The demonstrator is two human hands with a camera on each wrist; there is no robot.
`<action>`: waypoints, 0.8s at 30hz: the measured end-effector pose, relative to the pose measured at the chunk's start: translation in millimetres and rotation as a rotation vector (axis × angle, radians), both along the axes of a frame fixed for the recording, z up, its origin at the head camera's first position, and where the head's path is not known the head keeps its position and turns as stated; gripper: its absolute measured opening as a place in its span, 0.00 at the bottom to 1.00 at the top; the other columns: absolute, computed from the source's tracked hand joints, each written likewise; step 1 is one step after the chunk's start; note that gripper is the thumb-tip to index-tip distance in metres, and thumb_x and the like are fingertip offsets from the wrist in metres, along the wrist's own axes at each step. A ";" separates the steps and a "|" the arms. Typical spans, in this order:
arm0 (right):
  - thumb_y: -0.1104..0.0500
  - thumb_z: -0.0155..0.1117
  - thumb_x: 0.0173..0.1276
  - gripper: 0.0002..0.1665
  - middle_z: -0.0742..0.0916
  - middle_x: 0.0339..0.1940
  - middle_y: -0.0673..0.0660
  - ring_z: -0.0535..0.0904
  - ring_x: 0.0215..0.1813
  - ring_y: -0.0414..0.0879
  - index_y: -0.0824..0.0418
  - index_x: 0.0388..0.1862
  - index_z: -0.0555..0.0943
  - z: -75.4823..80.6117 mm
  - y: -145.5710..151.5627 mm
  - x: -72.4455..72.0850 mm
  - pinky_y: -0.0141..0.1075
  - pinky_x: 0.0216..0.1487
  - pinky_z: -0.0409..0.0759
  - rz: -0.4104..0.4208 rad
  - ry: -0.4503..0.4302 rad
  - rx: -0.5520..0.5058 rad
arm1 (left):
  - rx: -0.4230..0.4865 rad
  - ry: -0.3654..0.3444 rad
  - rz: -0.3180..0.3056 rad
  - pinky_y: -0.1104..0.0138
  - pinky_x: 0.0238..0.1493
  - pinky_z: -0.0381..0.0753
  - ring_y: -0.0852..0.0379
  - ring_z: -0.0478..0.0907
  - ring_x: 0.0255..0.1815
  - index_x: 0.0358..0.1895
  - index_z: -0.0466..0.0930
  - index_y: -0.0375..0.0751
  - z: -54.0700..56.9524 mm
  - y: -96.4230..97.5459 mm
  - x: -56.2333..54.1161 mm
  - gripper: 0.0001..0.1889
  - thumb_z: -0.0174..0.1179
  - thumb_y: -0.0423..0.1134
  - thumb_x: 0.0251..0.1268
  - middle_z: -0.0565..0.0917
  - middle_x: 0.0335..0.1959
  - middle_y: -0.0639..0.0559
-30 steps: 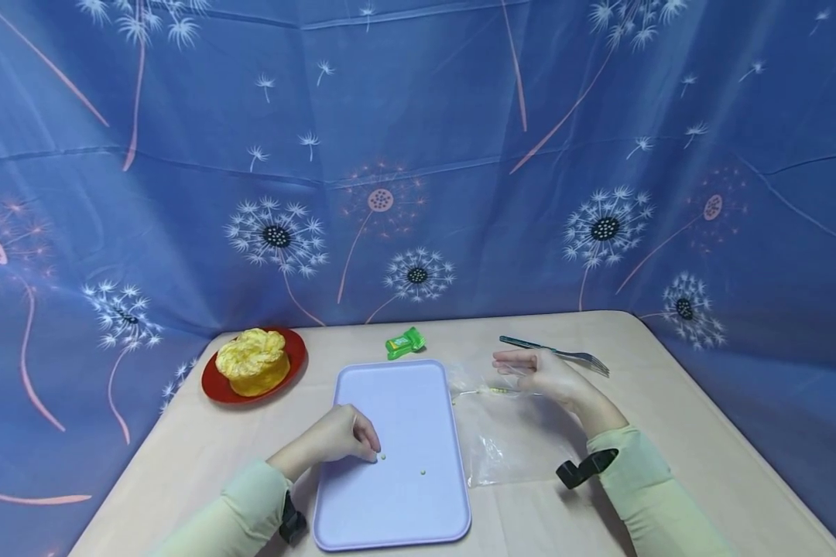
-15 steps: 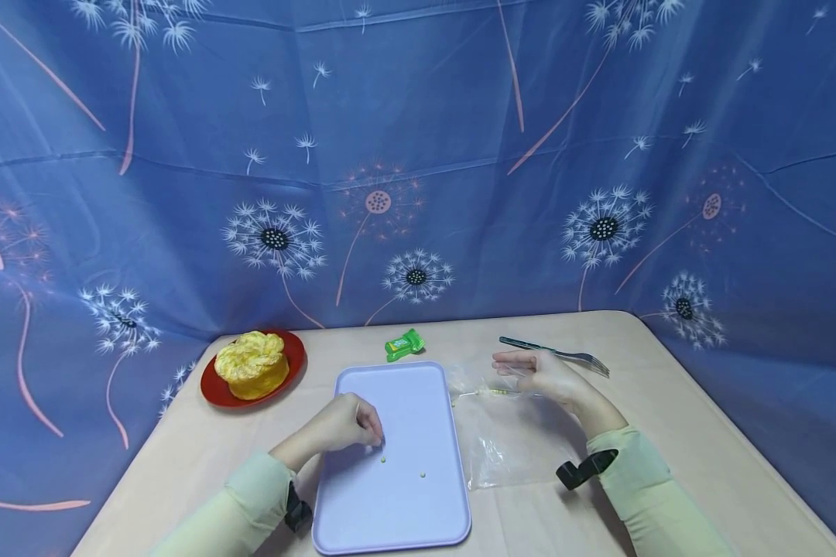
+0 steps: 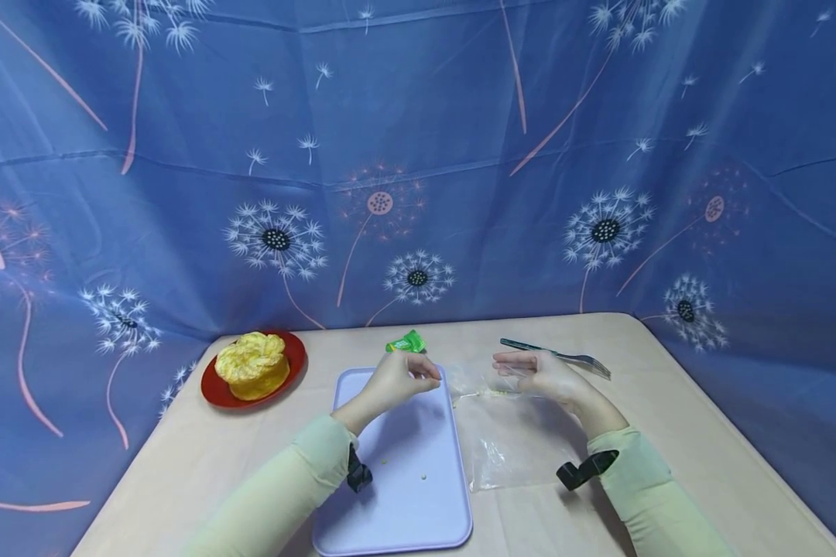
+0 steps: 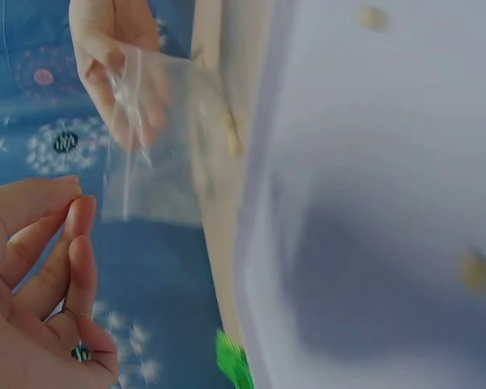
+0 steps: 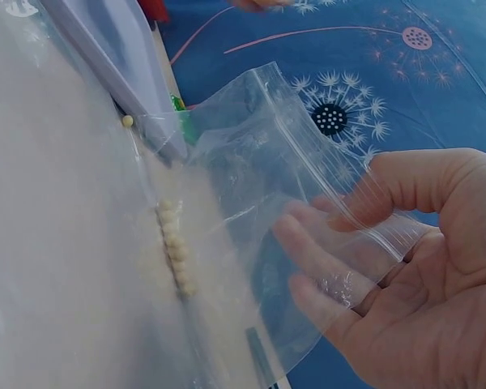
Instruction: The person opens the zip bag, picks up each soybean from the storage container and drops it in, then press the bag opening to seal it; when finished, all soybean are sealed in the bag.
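My left hand [image 3: 400, 379] is raised over the far end of the lilac tray [image 3: 407, 514], thumb and index fingertips pinched together. They seem to hold a soybean, mostly hidden; only a yellowish speck shows in the left wrist view. Two pale yellow soybeans [image 3: 423, 476] lie apart on the tray. Beside the tray, my right hand [image 3: 553, 379] grips the mouth of a clear zip bag [image 3: 505, 456], its thumb on one side and fingers seen through the plastic. Several soybeans [image 5: 174, 247] sit in a row along the bag's fold in the right wrist view.
A red plate [image 3: 296, 377] bearing a yellow bread-like bun [image 3: 252, 367] stands at the back left. Behind the tray lies a green-wrapped packet [image 3: 407, 340], partly hidden by my left hand. A dark-handled fork [image 3: 564, 357] lies behind my right hand. A patterned blue curtain backs the table.
My left hand has lifted from the tray's middle and moved right and away, towards the bag's mouth. The right hand keeps its hold and place. Two soybeans stay on the tray.
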State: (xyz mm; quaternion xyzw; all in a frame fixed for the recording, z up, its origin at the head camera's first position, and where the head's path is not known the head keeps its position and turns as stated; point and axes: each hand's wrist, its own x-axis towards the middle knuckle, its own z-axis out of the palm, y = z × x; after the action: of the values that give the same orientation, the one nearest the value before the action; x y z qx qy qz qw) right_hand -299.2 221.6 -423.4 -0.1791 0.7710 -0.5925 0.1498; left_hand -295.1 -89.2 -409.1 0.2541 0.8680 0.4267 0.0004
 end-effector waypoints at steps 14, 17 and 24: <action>0.79 0.55 0.57 0.41 0.75 0.69 0.74 0.69 0.72 0.67 0.76 0.74 0.66 2.1 1.2 3.1 0.47 0.63 0.76 -0.009 0.010 0.006 | -0.025 0.030 -0.027 0.69 0.34 0.75 0.60 0.78 0.33 0.36 0.91 0.46 7.8 74.0 -30.3 0.01 0.73 0.36 0.63 0.87 0.34 0.63; 0.79 0.55 0.57 0.41 0.75 0.69 0.74 0.69 0.72 0.67 0.76 0.74 0.65 2.0 1.2 3.6 0.45 0.64 0.76 -0.008 0.004 -0.006 | -0.061 0.023 -0.019 0.69 0.31 0.74 0.61 0.76 0.31 0.37 0.92 0.47 5.5 78.9 -32.4 0.02 0.73 0.38 0.63 0.88 0.33 0.63; 0.79 0.54 0.56 0.41 0.75 0.69 0.74 0.69 0.72 0.67 0.76 0.74 0.65 2.8 1.8 5.0 0.43 0.63 0.76 -0.017 0.000 -0.014 | -0.010 0.009 0.009 0.67 0.36 0.76 0.61 0.77 0.34 0.39 0.92 0.49 2.6 75.1 -31.9 0.03 0.73 0.38 0.64 0.89 0.36 0.62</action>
State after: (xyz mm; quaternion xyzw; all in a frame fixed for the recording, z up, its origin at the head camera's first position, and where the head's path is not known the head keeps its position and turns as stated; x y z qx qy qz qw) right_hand -294.2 223.4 -420.6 -0.1735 0.7684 -0.5990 0.1436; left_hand -327.0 -14.2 -406.5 0.2522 0.8712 0.4212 -0.0041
